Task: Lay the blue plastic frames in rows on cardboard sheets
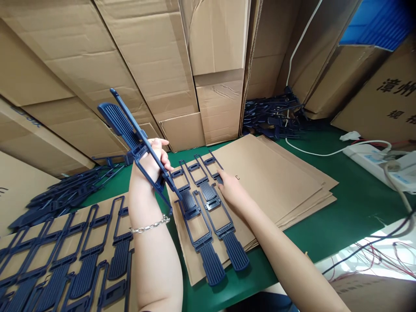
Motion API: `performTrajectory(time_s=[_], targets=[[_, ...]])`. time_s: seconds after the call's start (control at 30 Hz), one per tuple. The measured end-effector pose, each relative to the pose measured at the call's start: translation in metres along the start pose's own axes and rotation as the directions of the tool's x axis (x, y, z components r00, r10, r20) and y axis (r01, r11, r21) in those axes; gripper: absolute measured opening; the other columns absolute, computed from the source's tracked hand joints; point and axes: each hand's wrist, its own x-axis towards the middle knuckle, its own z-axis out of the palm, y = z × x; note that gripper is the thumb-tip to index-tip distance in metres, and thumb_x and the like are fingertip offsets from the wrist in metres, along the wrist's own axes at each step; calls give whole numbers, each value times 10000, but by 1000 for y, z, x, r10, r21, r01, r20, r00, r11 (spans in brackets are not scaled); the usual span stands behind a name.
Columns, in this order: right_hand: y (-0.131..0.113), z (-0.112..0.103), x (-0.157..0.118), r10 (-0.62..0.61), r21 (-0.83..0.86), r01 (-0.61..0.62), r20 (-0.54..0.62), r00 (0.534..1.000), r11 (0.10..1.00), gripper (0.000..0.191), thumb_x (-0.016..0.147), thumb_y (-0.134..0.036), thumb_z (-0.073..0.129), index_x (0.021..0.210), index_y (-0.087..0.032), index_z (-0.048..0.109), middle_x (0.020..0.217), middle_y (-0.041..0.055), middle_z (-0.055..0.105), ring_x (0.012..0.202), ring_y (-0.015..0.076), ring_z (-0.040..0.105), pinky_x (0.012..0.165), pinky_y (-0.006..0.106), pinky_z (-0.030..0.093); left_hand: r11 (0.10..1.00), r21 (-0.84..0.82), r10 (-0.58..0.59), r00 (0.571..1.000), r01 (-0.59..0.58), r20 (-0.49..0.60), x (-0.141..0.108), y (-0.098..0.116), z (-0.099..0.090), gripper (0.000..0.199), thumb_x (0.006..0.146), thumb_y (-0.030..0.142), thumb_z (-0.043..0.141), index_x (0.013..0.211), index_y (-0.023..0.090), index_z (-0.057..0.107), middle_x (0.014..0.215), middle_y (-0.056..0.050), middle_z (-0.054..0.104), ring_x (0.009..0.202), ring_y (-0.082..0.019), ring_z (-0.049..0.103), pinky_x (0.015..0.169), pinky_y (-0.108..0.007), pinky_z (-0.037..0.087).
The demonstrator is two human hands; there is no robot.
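Your left hand point(157, 151) holds raised navy frames point(122, 123) in its fingers. Your right hand point(231, 187) has its fingers narrow around another frame point(209, 160) lying on stacked cardboard point(269, 173).

Right of the right hand point(231, 187), cardboard sheets point(276, 177) leave room; cartons point(143, 56) block behind.

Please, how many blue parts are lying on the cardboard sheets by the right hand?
5: front-left part, front-right part, back-left part, back-middle part, and back-right part, at the right hand. Some may be hidden by the hands.
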Motion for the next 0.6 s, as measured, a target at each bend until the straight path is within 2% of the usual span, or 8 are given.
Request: performTrajectory(time_s=[0.13,0.3,0.37,0.43,0.47,0.53,0.6], targets=[[2,3,0,-15,21,16,-18,1000,1000,521,813,-76,453,1329,-110,389,1314,146,470,1209,234,449,1011,369,368,982,188,12,1000,-8,-23,4,-6,-3,275,829,418,455,828,154,531,485,53,418,373,-82,432,400,-195,444],[-1,3,2,-59,46,62,-60,996,997,453,835,-73,388,1282,-100,454,1320,152,461,1250,223,400,1052,390,314,915,398,41,996,-70,82,-1,0,1,299,814,433,438,798,162,562,506,16,485,433,-119,503,412,-204,410],[-6,-2,1,-101,77,110,-114,988,991,403,872,-122,349,1246,-113,499,1322,138,463,1258,206,389,1067,380,292,899,425,53,990,-103,127,-9,5,8,274,817,388,421,751,158,556,523,5,509,461,-121,517,438,-202,409],[-12,-9,-2,-174,207,220,-217,961,953,354,899,-212,362,1185,-146,560,1274,105,516,1223,189,430,1058,356,306,891,433,62,982,-136,181,-16,9,16,226,809,328,412,743,159,547,550,1,531,491,-125,526,460,-204,407],[-15,-13,-4,-199,319,280,-265,944,905,335,904,-267,380,1147,-171,589,1237,85,548,1178,183,474,1036,348,336,886,438,55,974,-148,218,-18,9,18,201,802,299,405,753,162,544,563,1,540,501,-128,527,465,-207,404],[-20,-18,-8,-203,595,343,-290,935,727,319,895,-372,421,1079,-219,633,1137,51,611,1024,169,573,939,340,426,862,473,39,955,-180,293,-21,9,22,164,784,236,389,762,170,537,585,3,554,524,-136,531,480,-214,399],[-24,-20,-12,-197,823,280,-207,958,494,306,865,-440,475,1040,-263,653,1051,22,648,855,141,621,822,318,485,829,520,31,945,-207,326,-22,9,22,158,762,179,367,740,174,524,609,0,571,558,-140,545,514,-220,409]])
